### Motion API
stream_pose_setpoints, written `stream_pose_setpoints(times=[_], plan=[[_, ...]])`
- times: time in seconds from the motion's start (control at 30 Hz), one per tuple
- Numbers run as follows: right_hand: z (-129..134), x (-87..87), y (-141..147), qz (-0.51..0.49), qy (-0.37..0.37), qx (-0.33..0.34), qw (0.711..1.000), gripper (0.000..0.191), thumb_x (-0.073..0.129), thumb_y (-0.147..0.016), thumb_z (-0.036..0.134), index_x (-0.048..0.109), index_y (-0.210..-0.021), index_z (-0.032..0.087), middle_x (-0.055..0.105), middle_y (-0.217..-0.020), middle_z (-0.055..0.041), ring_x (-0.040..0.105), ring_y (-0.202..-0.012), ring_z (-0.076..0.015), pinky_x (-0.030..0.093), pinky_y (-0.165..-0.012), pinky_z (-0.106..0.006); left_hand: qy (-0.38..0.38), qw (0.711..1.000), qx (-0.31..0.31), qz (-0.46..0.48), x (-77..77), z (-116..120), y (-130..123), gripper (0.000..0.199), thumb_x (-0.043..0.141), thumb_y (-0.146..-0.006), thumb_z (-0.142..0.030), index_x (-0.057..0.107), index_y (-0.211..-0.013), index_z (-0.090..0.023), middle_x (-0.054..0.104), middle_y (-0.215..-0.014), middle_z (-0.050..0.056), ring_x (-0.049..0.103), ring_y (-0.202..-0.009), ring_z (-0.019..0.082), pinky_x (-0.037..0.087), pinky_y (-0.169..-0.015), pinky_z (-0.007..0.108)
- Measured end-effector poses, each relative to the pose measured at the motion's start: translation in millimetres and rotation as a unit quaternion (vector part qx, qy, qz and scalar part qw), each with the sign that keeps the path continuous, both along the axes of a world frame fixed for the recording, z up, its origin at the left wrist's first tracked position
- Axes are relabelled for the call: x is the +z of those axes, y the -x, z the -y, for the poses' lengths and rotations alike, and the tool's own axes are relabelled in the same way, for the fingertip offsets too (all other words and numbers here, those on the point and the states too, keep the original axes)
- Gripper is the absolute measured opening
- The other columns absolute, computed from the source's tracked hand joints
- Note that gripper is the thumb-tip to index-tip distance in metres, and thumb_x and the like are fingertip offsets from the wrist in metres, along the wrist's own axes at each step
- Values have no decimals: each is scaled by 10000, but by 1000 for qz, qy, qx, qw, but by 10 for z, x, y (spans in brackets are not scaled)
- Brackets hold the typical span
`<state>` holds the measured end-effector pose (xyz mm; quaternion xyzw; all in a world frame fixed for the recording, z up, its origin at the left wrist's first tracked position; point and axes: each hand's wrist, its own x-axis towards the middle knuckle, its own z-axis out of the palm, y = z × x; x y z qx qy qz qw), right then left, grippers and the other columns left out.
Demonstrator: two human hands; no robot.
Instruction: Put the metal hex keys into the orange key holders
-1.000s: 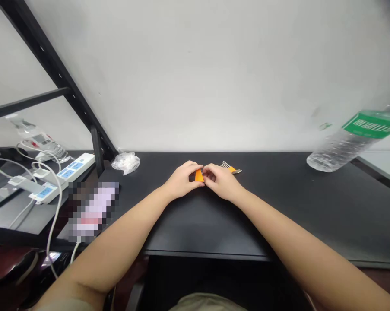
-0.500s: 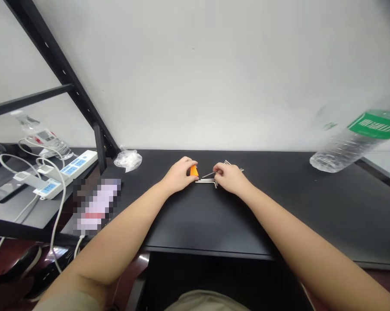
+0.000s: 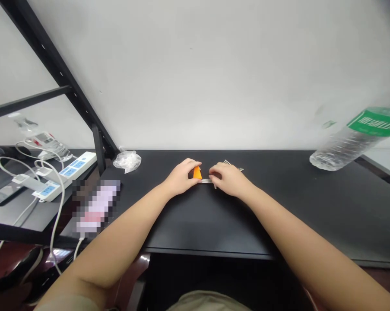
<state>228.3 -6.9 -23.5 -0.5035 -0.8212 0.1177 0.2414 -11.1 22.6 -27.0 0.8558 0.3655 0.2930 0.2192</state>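
We are facing a plain white wall (image 3: pixel 195 73) that rises directly behind a black table (image 3: pixel 246 224), its back edge meeting the wall. To our left, a black metal shelf frame (image 3: pixel 57 73) slants across our view, with a black crossbar (image 3: pixel 26 102) running off it. Beside the table sits a lower shelf (image 3: pixel 20 220) carrying a white power strip (image 3: pixel 78 166) and white cables (image 3: pixel 60 207). Below the table's front edge we look into a dark knee space (image 3: pixel 214 276), and a reddish-brown floor (image 3: pixel 7 263) shows at lower left. A pale surface (image 3: pixel 381 157) sits at far right. The light is soft and even.
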Motion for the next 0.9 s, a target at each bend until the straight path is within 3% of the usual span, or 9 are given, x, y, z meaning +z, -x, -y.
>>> stream_pose_setpoints(times=[0.13, 0.33, 0.67, 0.8, 0.9], plan=[[21, -4, 129, -99, -15, 4, 995, 128, 546, -919, 221, 652, -991, 222, 703, -947, -39, 633, -814, -188, 482, -760, -313, -2, 999, -32, 23, 35, 43, -55, 509, 795, -830, -324, 635, -1309, -257, 639, -1214, 65, 622, -1094, 218, 522, -989, 381], [48, -76, 267, -148, -11, -15, 989, 146, 548, -863, 177, 618, -980, 227, 720, -897, -25, 650, -763, -184, 491, -737, -311, -5, 999, -47, 27, 48, 71, -108, 437, 772, -848, -314, 660, -1266, -254, 643, -1180, 56, 624, -1079, 210, 520, -972, 363], [4, -71, 153, -126, 18, -97, 987, 175, 560, -770, 167, 662, -897, 229, 701, -734, 17, 634, -654, -165, 463, -673, -282, 5, 1000, -13, -23, 24, 17, -53, 435, 740, -841, -286, 651, -1264, -240, 624, -1245, 68, 628, -1076, 219, 539, -944, 368], [-68, -108, 8, -82, 14, -142, 986, 165, 584, -771, 183, 687, -889, 233, 708, -746, 9, 634, -703, -175, 452, -688, -287, 6, 999, 5, -37, 22, 0, -20, 449, 744, -814, -244, 659, -1254, -248, 627, -1253, 63, 626, -1123, 235, 534, -986, 383], [-137, -138, -107, -30, 47, -137, 989, 179, 582, -795, 188, 707, -914, 234, 715, -797, -9, 630, -729, -182, 454, -696, -296, 1, 999, 19, -26, 21, -22, 7, 470, 757, -809, -253, 658, -1267, -247, 626, -1277, 63, 619, -1148, 241, 524, -1012, 394]])
